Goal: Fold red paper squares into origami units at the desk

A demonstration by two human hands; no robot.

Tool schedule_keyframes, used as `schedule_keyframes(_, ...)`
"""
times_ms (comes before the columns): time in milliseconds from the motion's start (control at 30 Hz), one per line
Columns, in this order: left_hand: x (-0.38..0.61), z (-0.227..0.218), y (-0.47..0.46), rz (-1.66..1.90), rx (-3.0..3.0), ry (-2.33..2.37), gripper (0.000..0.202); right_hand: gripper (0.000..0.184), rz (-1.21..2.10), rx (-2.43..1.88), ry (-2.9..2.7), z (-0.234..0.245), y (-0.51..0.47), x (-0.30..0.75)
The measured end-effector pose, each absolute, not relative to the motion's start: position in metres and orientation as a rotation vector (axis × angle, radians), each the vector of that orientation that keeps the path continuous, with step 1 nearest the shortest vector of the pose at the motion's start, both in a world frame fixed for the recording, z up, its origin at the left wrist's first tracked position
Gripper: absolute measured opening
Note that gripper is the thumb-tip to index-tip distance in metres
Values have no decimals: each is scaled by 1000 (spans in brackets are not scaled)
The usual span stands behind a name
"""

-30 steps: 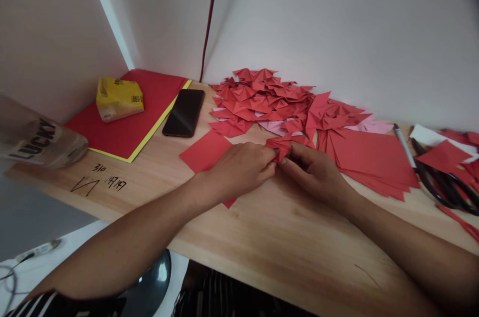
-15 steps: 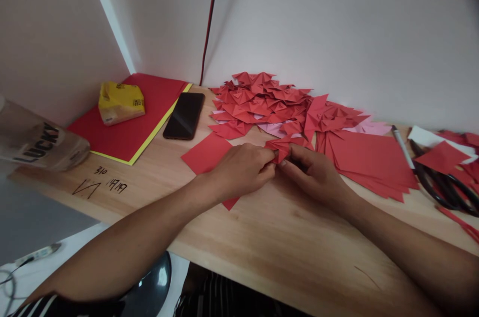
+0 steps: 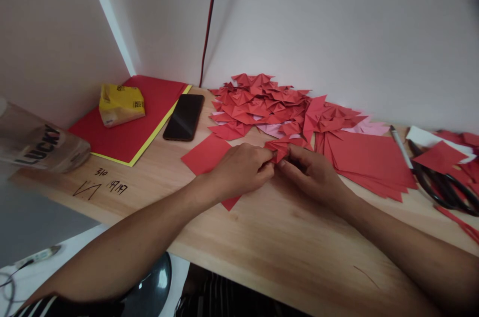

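My left hand (image 3: 239,169) and my right hand (image 3: 312,172) meet at the middle of the wooden desk (image 3: 269,237), fingers pinched together on a small folded red paper piece (image 3: 281,148). A flat red paper square (image 3: 205,155) lies under and beside my left hand. Behind the hands a heap of folded red paper pieces (image 3: 262,102) spreads along the wall, with a stack of flat red sheets (image 3: 368,162) to the right of my right hand.
A black phone (image 3: 184,116) lies left of the heap. A yellow tissue packet (image 3: 120,103) rests on a red and yellow folder (image 3: 130,127). A clear bottle (image 3: 37,142) lies at far left. A pen (image 3: 399,146) and black scissors (image 3: 441,184) sit at right.
Both hands stay pinched on the folded red piece with only slight finger shifts. The view has drifted a little, so everything sits slightly lower in the picture.
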State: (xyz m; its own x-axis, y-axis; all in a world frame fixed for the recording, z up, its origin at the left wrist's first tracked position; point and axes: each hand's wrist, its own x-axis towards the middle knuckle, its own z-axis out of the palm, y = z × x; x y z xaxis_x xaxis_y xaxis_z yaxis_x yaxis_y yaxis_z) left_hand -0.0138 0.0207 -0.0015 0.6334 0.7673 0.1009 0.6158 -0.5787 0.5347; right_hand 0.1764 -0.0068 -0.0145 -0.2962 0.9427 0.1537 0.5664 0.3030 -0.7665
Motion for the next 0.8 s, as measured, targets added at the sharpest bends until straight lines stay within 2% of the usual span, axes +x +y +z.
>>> schedule_keyframes(800,-14,1,20,380,2410,1125,20,12,806,-1258,-2001,-18,-5,178)
